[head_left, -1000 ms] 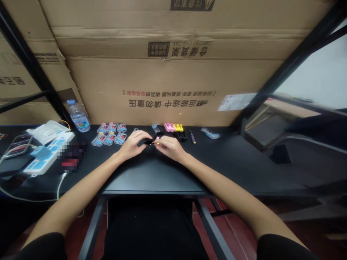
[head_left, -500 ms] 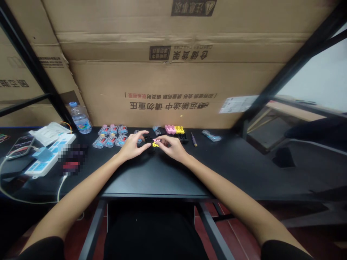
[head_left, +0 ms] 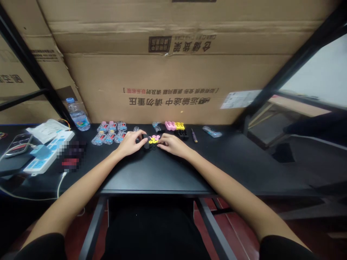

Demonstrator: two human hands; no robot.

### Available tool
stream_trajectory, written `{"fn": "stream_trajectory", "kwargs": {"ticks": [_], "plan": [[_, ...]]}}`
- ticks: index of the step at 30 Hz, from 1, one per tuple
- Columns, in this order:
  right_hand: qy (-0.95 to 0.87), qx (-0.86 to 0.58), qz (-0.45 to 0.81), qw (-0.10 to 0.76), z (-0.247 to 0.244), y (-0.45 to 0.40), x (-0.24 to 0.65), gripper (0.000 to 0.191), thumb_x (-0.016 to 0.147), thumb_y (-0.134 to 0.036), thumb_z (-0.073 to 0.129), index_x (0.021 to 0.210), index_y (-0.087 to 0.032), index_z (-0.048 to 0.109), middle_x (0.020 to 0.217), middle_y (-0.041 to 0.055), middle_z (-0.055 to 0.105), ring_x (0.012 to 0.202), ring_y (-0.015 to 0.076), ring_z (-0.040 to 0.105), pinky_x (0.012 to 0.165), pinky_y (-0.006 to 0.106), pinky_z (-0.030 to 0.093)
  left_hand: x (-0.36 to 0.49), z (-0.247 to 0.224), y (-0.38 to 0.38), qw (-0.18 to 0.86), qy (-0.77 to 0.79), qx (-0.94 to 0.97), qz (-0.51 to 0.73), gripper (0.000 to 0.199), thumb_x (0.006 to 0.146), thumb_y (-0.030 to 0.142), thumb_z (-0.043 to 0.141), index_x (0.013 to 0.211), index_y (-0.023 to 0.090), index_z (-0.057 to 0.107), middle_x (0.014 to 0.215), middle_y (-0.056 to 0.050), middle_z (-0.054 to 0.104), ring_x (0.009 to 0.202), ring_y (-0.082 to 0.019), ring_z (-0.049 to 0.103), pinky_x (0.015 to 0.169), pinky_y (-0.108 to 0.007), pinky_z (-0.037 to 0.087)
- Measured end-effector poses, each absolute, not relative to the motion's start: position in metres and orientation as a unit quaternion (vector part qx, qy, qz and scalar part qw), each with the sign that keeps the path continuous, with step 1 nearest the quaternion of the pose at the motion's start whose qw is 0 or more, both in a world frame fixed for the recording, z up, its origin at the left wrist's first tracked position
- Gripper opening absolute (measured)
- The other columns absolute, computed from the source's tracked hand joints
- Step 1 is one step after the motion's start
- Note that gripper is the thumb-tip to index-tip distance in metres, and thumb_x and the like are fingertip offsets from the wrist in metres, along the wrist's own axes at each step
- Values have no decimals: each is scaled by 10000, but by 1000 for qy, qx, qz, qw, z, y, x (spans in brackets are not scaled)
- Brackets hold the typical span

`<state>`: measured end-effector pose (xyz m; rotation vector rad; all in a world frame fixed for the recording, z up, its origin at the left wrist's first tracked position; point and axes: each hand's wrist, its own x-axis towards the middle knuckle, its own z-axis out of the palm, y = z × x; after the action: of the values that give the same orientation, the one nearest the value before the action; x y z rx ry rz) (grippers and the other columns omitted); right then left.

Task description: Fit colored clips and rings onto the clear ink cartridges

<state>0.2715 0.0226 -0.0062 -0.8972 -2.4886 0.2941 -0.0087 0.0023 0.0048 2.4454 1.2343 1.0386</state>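
A small black plastic part [head_left: 147,143] lies on the black table [head_left: 151,173] between my hands, with pink and yellow rings [head_left: 154,139] grouped on or beside it. My left hand [head_left: 130,143] reaches it from the left, fingertips pressed against the black part. My right hand [head_left: 172,145] rests on the table to the right, its fingertips beside the rings and nothing visible in its grip. Part of the black piece is hidden by my left fingers.
Several clear plastic pieces with blue and red parts [head_left: 108,135] stand left of my hands. Behind them lie pink and yellow combs [head_left: 175,126], a black holder [head_left: 181,134] and a small screwdriver [head_left: 194,135]. A power strip [head_left: 48,152] and water bottle [head_left: 78,115] stand further left.
My hands have moved apart and down toward the table. The pink and yellow rings, earlier pinched between my fingers, now sit uncovered between my hands.
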Motion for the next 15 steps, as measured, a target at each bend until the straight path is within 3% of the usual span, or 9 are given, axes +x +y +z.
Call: {"fn": "stream_trajectory", "kwargs": {"ticks": [5,9,15], "plan": [[-916,-311,107,230,-5,21,271,148,1010,-219,674,1024,-174,814,1017,97,688,841,205,682,812,335,549,-8,5,2,98,428,829,347,240,1026,437,620,1167,257,692,891,9,766,801,-205,724,948,-408,510],[-925,-291,124,211,1,18,269,144,996,-156,661,982,-158,805,967,92,726,802,196,683,758,316,530,-7,7,0,94,426,829,349,226,1023,422,624,1157,253,691,866,13,753,809,-206,720,957,-409,503],[-930,-284,107,207,4,17,268,250,938,-59,625,1069,-167,809,961,95,772,811,206,697,763,322,524,-8,7,0,95,419,833,347,216,1023,415,623,1153,249,673,865,16,747,813,-206,718,962,-411,499]]}}
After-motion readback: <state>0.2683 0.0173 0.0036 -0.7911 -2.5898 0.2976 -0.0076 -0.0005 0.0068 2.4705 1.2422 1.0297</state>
